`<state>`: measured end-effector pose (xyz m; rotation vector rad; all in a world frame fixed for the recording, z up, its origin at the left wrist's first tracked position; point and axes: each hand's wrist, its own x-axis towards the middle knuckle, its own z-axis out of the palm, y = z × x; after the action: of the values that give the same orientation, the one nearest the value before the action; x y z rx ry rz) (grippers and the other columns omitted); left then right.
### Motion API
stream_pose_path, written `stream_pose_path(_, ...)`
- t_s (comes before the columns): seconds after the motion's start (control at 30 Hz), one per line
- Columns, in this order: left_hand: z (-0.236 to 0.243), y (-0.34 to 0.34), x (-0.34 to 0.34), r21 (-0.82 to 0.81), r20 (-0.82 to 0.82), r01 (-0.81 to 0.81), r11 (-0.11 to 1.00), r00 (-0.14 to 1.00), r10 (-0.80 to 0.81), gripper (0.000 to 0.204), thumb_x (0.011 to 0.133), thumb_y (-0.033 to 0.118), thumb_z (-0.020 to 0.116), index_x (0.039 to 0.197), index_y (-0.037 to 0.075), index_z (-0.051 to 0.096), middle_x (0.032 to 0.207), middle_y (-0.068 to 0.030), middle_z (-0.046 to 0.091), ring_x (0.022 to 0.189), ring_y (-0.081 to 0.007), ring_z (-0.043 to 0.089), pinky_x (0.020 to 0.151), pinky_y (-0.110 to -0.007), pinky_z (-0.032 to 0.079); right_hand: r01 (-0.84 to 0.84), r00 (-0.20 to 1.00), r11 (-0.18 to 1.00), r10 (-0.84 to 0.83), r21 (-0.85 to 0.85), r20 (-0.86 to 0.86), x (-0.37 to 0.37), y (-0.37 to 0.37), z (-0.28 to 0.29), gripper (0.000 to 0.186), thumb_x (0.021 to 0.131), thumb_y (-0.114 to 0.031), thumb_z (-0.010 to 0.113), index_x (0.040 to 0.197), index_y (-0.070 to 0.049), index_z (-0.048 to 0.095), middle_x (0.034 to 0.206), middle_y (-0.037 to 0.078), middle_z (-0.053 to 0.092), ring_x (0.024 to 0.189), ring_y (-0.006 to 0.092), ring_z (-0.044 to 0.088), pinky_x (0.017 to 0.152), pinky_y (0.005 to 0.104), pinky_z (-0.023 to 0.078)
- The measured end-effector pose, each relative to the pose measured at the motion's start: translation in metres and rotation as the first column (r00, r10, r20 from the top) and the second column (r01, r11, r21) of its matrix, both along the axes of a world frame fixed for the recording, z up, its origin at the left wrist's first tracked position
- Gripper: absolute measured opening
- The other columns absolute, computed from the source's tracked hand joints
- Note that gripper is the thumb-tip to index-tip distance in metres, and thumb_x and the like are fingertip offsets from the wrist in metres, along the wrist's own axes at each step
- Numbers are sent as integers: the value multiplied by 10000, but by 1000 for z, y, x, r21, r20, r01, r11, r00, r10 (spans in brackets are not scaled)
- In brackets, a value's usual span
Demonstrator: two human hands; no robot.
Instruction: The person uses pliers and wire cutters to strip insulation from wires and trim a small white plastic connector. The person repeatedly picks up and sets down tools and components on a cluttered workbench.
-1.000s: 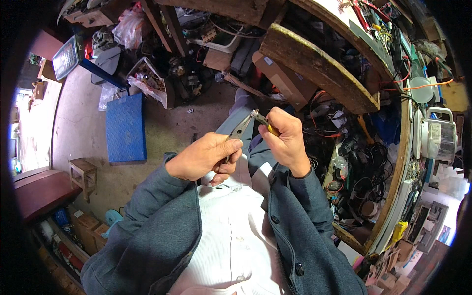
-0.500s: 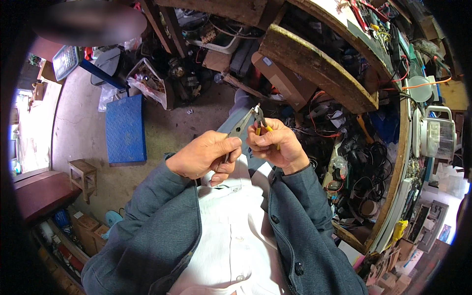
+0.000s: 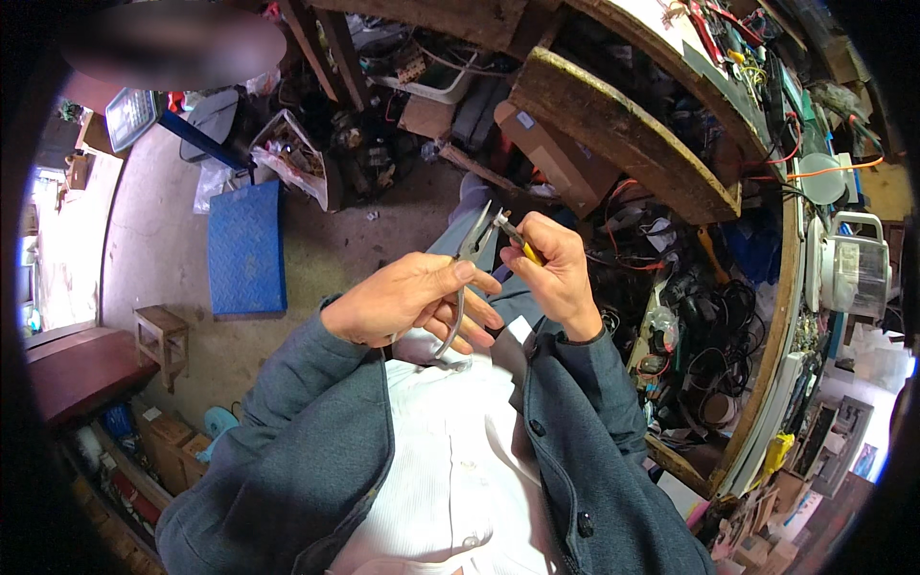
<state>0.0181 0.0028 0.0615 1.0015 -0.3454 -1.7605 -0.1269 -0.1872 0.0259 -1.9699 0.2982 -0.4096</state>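
Observation:
In front of my chest, my left hand [image 3: 407, 302] holds long-nose pliers [image 3: 471, 245] with grey metal jaws and handles. Their jaws and handles are spread, and my lower fingers are loosened around one handle. My right hand [image 3: 561, 278] is closed around a smaller pair of pliers [image 3: 530, 251] with yellow grips; its handles are mostly covered by my fingers. Between the two tools' tips is a small whitish piece [image 3: 500, 219], close to the jaws of the yellow-handled pliers. It is too small to name, and I cannot tell which tool grips it.
A heavy wooden beam [image 3: 623, 134] and a cardboard box [image 3: 556, 158] lie ahead. Tangled black cables [image 3: 733, 335] fill the right side. On the left floor are a blue platform scale [image 3: 246, 249] and a small wooden stool [image 3: 161, 340].
The long-nose pliers have opened and my left fingers have spread along their handle. My right hand has turned and moved slightly up and right, with its pliers tilted differently.

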Motion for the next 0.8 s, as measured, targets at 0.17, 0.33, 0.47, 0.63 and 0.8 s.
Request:
stream_pose_path(0.17, 1, -1, -2, -2, 24, -5, 1000, 1000, 5, 531, 1103, 371, 399, 1317, -104, 502, 1009, -230, 688, 914, -329, 739, 761, -376, 623, -5, 1000, 990, 8, -140, 26, -2, 2, 5, 269, 761, 39, 690, 717, 14, 426, 698, 103, 403, 592, 234, 412, 541, 357, 327)
stream_pose_path(0.33, -5, 0, -4, -34, 170, 28, 999, 985, -22, 491, 1099, 384, 434, 1291, -59, 525, 861, -92, 629, 777, -210, 693, 616, -265, 521, 45, 999, 942, -34, -334, 39, 0, 6, 10, 265, 683, 60, 680, 716, -1, 425, 724, 135, 434, 615, 309, 473, 550, 399, 385)
stream_pose_path(0.47, -14, 1, -14, -31, 100, -50, 998, 994, 53, 392, 1097, 369, 459, 1167, -5, 551, 754, 0, 503, 588, -116, 518, 545, -245, 441, 68, 998, 918, -58, -392, 36, 0, 6, 6, 258, 661, 57, 670, 720, -9, 428, 741, 139, 449, 650, 336, 496, 566, 412, 410)
stream_pose_path(0.63, -9, -4, -15, 63, -66, -83, 995, 994, 88, 334, 1093, 374, 476, 963, 69, 516, 652, 52, 365, 501, -67, 345, 457, -248, 368, 98, 995, 905, -96, -415, 24, -1, 8, 5, 263, 670, 48, 672, 723, -10, 421, 740, 139, 443, 666, 333, 505, 575, 416, 413)
stream_pose_path(0.8, -6, -6, -15, 122, -58, -71, 990, 995, 78, 350, 1088, 382, 488, 883, 98, 480, 609, 68, 340, 466, -56, 324, 415, -239, 332, 62, 997, 895, -72, -441, -7, -2, 7, 14, 258, 672, 25, 686, 726, -19, 438, 748, 126, 455, 674, 323, 508, 579, 419, 415)
